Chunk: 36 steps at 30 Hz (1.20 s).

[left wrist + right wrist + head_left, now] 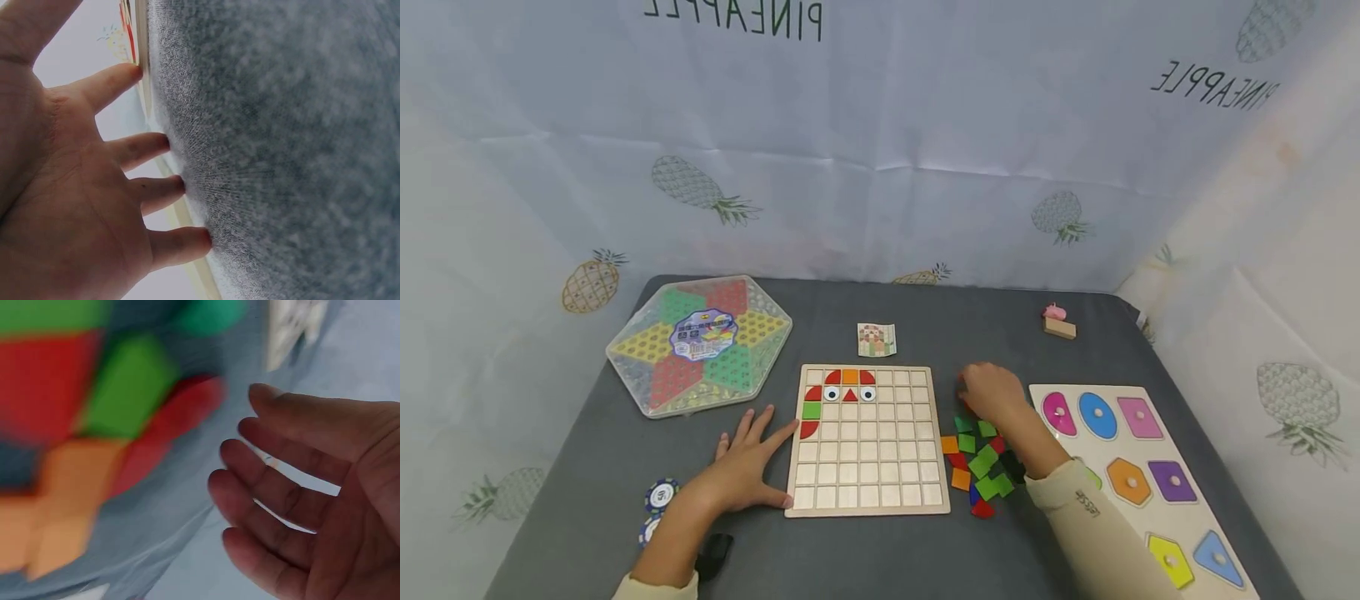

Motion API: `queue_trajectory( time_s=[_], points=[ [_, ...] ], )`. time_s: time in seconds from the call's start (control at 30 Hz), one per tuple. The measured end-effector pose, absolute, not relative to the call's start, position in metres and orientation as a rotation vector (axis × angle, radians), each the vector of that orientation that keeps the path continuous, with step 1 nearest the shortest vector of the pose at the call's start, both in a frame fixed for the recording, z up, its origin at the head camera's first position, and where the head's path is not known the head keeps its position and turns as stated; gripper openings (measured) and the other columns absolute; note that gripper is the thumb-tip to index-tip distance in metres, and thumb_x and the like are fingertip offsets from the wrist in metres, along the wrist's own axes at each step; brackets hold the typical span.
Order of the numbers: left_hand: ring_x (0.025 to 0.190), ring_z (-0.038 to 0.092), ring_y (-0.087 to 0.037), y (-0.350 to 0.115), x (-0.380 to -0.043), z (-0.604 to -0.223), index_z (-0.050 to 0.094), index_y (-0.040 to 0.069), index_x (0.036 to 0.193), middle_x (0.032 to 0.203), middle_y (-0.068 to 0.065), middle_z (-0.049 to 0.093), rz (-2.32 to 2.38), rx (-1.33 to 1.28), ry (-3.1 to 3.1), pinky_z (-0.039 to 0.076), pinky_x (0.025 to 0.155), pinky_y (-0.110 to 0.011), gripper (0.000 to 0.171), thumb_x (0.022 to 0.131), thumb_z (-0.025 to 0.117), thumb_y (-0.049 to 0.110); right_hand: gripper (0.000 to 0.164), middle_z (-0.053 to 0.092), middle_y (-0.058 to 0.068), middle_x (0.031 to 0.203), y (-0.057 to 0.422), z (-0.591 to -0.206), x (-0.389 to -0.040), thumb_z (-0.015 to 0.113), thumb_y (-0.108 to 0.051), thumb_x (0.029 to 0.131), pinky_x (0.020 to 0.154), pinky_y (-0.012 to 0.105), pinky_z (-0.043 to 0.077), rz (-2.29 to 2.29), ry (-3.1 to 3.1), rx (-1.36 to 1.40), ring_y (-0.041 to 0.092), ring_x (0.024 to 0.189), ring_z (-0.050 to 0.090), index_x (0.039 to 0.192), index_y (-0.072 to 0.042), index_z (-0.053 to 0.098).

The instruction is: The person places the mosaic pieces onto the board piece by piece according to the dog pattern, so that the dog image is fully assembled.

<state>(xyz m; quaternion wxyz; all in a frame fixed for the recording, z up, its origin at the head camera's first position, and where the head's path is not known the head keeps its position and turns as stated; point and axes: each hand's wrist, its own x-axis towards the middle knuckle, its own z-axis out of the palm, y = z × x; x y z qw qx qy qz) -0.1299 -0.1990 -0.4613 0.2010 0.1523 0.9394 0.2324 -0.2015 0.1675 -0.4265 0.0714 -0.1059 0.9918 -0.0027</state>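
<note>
A wooden grid board (868, 475) lies flat on the dark table. Red, orange and green pieces and two eye pieces fill some of its upper-left squares. My left hand (741, 473) spreads its straight fingers beside the board, thumb and index finger at its left edge. To the board's right lies a loose pile of coloured pieces (983, 462), mostly green, red and orange. My right hand (996, 393) is just beyond the pile, with a bit of red by its fingertips. In the right wrist view its fingers (284, 487) are loosely bent with nothing between them; the pieces there are blurred.
Behind the board lies a small pattern card (876, 340). A hexagonal Chinese checkers box (700, 346) sits at the back left, a shape-knob board (1112, 450) at the right. Poker chips (661, 496) lie near my left forearm. A wooden block (1060, 328) is at the back right.
</note>
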Motion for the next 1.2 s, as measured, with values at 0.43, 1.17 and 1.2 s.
queue_trajectory(
  time_s=[0.43, 1.17, 1.2],
  points=[
    [0.135, -0.004, -0.043, -0.197, -0.132, -0.460, 0.029, 0.024, 0.143, 0.150, -0.017, 0.006, 0.678, 0.425, 2.594, 0.005, 0.094, -0.072, 0.104, 0.056, 0.080, 0.048, 0.027, 0.050, 0.000, 0.055, 0.190, -0.437, -0.189, 0.071, -0.030, 0.077, 0.051, 0.032, 0.042, 0.022, 2.981, -0.296, 0.015, 0.053, 0.046, 0.061, -0.012, 0.059],
    [0.135, -0.003, -0.042, -0.197, -0.132, -0.464, 0.029, 0.025, 0.143, 0.151, -0.016, 0.007, 0.632, 0.399, 2.610, 0.006, 0.095, -0.071, 0.106, 0.054, 0.080, 0.052, 0.016, 0.059, 0.001, 0.079, 0.145, -0.445, -0.193, 0.055, -0.006, 0.087, 0.047, 0.023, 0.036, -0.684, 3.007, -0.614, 0.011, 0.054, 0.041, 0.092, -0.007, 0.070],
    [0.135, -0.003, -0.042, -0.197, -0.132, -0.464, 0.029, 0.026, 0.143, 0.151, -0.016, 0.007, 0.634, 0.402, 2.612, 0.006, 0.095, -0.071, 0.105, 0.055, 0.080, 0.051, 0.016, 0.059, 0.001, 0.079, 0.140, -0.443, -0.193, 0.055, -0.005, 0.087, 0.047, 0.023, 0.036, -0.716, 2.990, -0.615, 0.011, 0.054, 0.041, 0.092, -0.007, 0.070]
  ],
)
